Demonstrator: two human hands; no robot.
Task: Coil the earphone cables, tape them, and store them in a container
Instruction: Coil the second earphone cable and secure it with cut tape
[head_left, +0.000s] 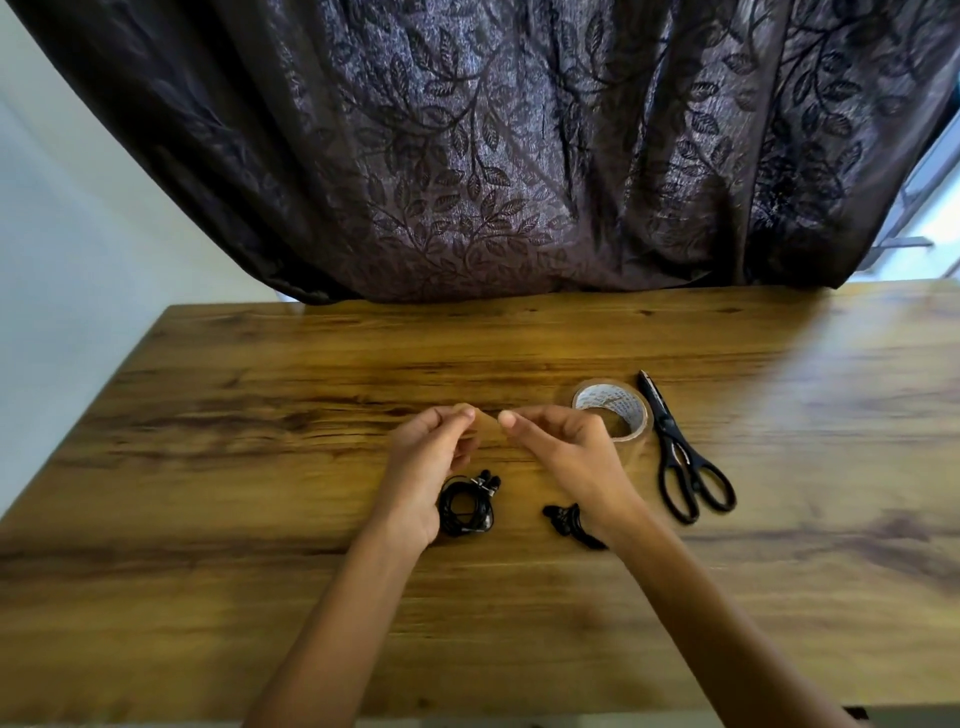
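A small brownish translucent tape piece (487, 427) is stretched between my left hand (434, 457) and my right hand (563, 452), pinched at each end by thumb and fingers above the wooden table (260, 467). Below my left hand lies a coiled black earphone cable (466, 505) with its buds at the top. A second black earphone bundle (567, 521) lies partly hidden under my right wrist. The brown tape roll (615, 410) stands just behind my right hand.
Black scissors (680, 457) lie shut to the right of the tape roll, tips pointing away. A dark leaf-patterned curtain (493, 156) hangs behind the table's far edge. No container is in view.
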